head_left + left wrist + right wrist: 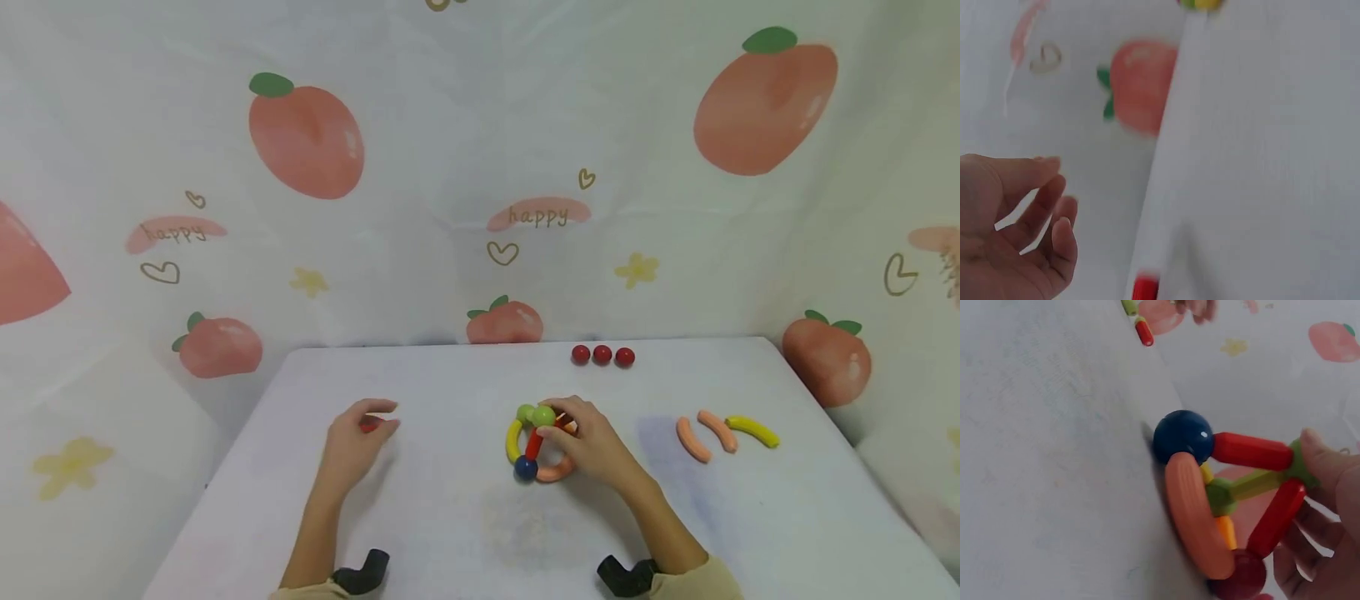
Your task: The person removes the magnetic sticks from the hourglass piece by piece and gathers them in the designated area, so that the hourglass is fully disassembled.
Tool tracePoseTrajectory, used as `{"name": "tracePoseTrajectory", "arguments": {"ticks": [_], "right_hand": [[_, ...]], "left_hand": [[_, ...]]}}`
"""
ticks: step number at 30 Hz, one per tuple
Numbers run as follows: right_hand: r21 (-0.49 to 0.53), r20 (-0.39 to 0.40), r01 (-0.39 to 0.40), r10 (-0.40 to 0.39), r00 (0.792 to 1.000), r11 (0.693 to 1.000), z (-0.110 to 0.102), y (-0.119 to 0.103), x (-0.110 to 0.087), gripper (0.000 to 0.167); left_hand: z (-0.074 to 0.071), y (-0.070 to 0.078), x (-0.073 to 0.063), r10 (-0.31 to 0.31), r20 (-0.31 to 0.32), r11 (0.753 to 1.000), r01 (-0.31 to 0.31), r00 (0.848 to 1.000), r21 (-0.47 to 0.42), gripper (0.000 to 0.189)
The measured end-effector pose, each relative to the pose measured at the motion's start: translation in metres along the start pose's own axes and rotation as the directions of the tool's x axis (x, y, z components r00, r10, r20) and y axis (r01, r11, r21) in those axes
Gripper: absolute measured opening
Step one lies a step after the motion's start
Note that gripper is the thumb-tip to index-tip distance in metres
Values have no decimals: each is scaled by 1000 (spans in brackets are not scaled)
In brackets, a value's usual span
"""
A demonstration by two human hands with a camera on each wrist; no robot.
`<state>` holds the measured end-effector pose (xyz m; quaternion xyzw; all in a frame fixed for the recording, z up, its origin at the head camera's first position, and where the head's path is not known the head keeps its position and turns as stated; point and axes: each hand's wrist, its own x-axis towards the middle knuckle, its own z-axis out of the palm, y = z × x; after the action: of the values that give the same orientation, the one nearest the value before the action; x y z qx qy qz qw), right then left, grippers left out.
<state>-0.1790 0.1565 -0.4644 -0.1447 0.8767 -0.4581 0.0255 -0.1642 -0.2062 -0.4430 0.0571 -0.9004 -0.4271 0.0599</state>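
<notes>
My right hand pinches the green ball at the top of a magnetic ball-and-stick structure, thumb on one side and fingers on the other. From that ball run two red straight sticks and a yellow-green stick. At its base are a blue ball, a dark red ball, another green ball, and curved peach and yellow sticks forming a ring. My left hand hovers at the left, fingers loosely bent and holding nothing. A red stick shows near it.
Three red balls line the table's back edge. To the right lie two curved peach sticks and a curved yellow stick. Behind the white table hangs a fruit-printed curtain.
</notes>
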Motion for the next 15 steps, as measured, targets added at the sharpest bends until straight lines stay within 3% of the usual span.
{"name": "tracePoseTrajectory", "arguments": {"ticks": [3, 6, 11, 15], "right_hand": [[-76, -13, 20, -21, 1000, 997, 0, -8, -2, 52], [-146, -23, 35, -39, 999, 989, 2, -13, -3, 59], [-184, -31, 68, -75, 997, 981, 10, -18, -5, 56], [-169, -57, 78, -89, 994, 983, 11, -21, -7, 54]], "left_hand": [[35, 26, 5, 79, 62, 993, -73, 995, -90, 22], [72, 44, 9, 136, 173, 984, -112, 976, -142, 21], [121, 59, 16, 238, 328, 960, -171, 914, -222, 27], [144, 66, 19, 279, 416, 941, -159, 866, -300, 36]]}}
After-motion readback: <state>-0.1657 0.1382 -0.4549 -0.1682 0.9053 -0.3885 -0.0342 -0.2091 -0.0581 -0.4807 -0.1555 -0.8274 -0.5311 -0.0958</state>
